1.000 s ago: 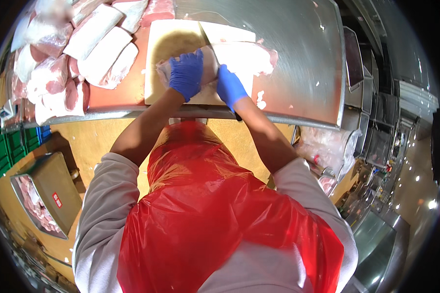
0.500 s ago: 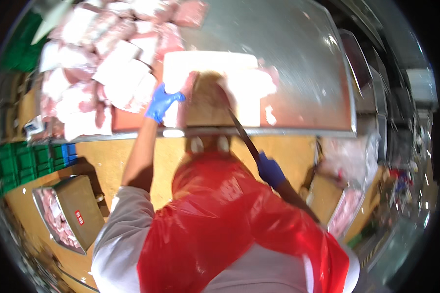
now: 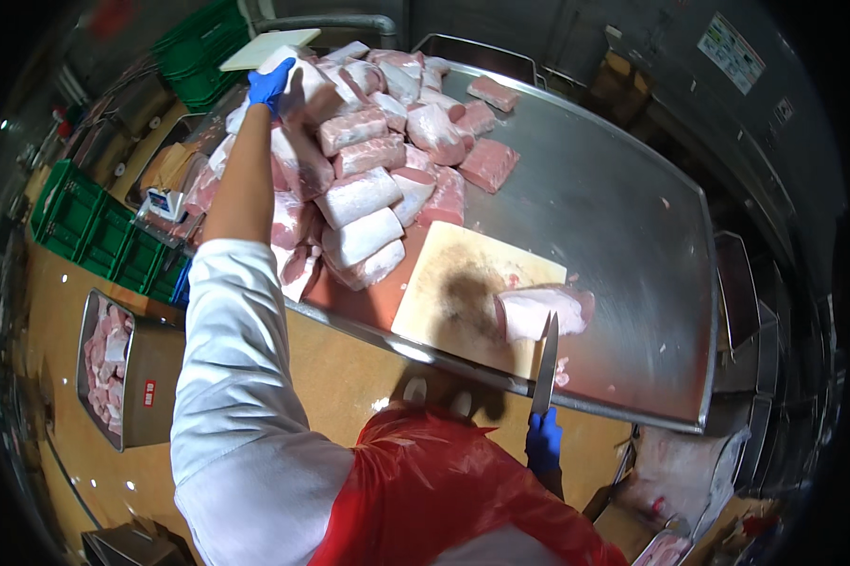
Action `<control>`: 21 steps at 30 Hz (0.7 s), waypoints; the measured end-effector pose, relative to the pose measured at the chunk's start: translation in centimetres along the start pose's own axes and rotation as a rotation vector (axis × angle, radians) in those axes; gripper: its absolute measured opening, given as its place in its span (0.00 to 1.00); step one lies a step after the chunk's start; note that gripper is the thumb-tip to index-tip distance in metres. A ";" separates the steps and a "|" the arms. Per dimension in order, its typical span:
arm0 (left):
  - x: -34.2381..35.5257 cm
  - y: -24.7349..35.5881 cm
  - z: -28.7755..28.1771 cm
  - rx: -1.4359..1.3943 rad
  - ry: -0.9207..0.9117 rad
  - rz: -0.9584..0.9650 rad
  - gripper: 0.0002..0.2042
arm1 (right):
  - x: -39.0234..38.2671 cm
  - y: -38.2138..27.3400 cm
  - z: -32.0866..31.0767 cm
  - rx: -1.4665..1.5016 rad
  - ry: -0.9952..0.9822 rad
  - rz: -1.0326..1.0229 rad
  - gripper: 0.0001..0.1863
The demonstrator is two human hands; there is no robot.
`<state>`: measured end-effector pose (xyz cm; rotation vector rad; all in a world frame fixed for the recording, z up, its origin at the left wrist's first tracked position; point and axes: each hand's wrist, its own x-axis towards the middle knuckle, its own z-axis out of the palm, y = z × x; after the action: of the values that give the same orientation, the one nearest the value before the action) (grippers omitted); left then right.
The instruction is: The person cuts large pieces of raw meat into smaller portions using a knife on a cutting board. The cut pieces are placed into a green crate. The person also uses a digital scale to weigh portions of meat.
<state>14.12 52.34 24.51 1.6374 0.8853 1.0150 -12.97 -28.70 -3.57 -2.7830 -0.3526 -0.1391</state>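
Note:
My left hand (image 3: 269, 85), in a blue glove, is stretched to the far left of a heap of pork pieces (image 3: 364, 236). Its fingers curl over the end of one pale piece of pork (image 3: 307, 92). In my blue-gloved right hand (image 3: 543, 441), near the table's front edge, is a long knife (image 3: 546, 368), its blade pointing away from me. The blade tip lies at the near side of a single pork piece (image 3: 538, 309). That piece rests on the right part of a stained white cutting board (image 3: 439, 283), overhanging its right edge.
The steel table (image 3: 623, 245) has a raised rim. A second white board (image 3: 269, 49) lies beyond the heap. Green crates (image 3: 95, 226) stand to the left, with a steel bin (image 3: 151, 377) of meat on the floor. More metal bins (image 3: 741, 302) stand at the right.
My left hand has moved from beside the cutting board to the far end of the heap. My right hand still holds the knife. The view has turned, showing more of the heap.

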 end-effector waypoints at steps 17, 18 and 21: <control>-56.5 -9.3 18.1 0.597 -1.176 0.853 0.52 | 5.2 0.7 -4.7 0.068 -0.145 0.437 0.11; -59.5 -7.8 19.0 0.739 -1.177 0.911 0.54 | 6.6 0.5 -4.6 0.077 -0.113 0.403 0.11; -60.6 -7.6 22.2 0.927 -1.245 0.887 0.53 | 9.3 0.7 -4.1 0.122 -0.067 0.368 0.11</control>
<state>10.51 -8.04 0.85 2.9703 -0.3874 -0.1876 -3.99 -28.64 1.39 -2.6806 0.1342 0.0617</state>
